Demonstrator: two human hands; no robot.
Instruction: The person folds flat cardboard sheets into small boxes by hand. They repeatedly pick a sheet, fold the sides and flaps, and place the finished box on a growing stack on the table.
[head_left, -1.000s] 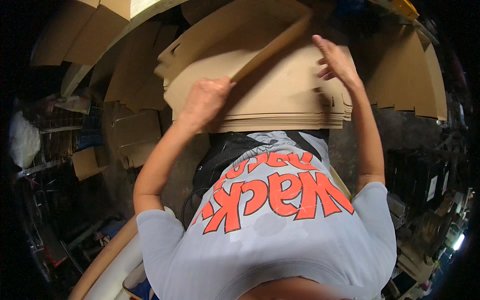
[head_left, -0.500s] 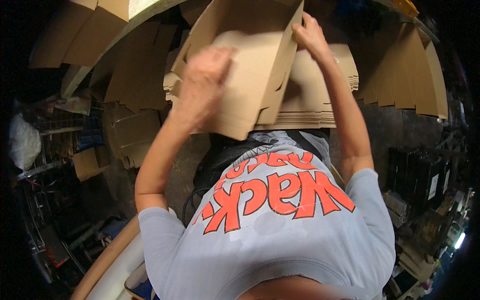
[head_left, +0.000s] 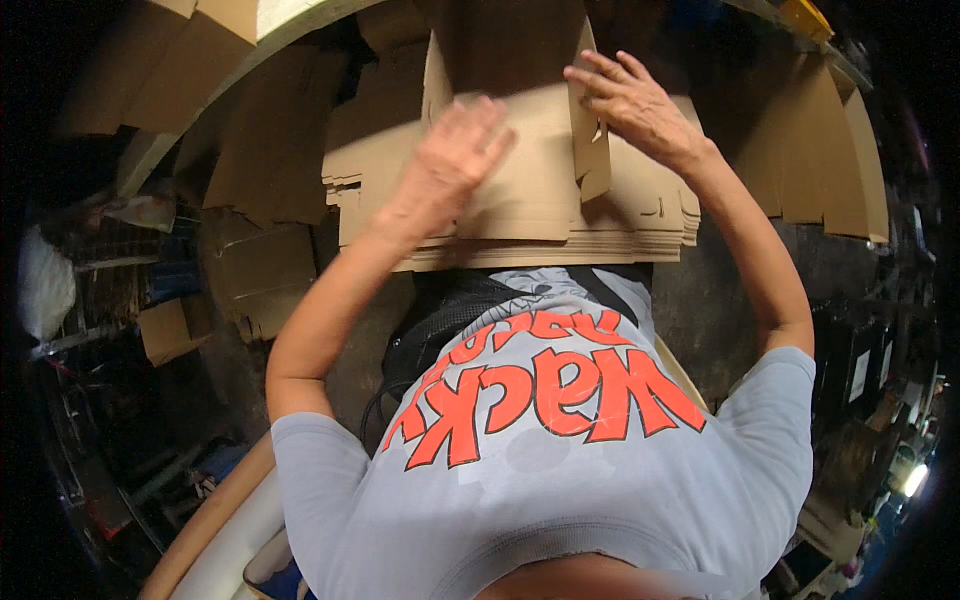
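A partly folded brown cardboard box [head_left: 530, 165] lies in front of me, its side walls standing up and its near flap lying flat. Beneath it is a stack of flat cardboard sheets [head_left: 620, 247]. My left hand [head_left: 455, 155], slightly blurred, is over the box's left side with fingers outstretched and nothing held. At the right wall [head_left: 590, 135], my right hand [head_left: 642, 112] has its fingers spread, the tips at or close to the wall's upper edge. Whether they touch it I cannot tell. The far end of the box is in shadow and cut off by the frame.
More cardboard pieces stand at the left [head_left: 265, 150] and the right [head_left: 835, 160]. A pale beam [head_left: 290, 15] crosses the upper left. Long rolls [head_left: 235, 530] lean beside me at lower left. Dark cases [head_left: 855, 365] stand at the right.
The box has come down from a tilted, raised position onto the stack. My right hand has let go of its wall and spread its fingers; my left hand has moved slightly right.
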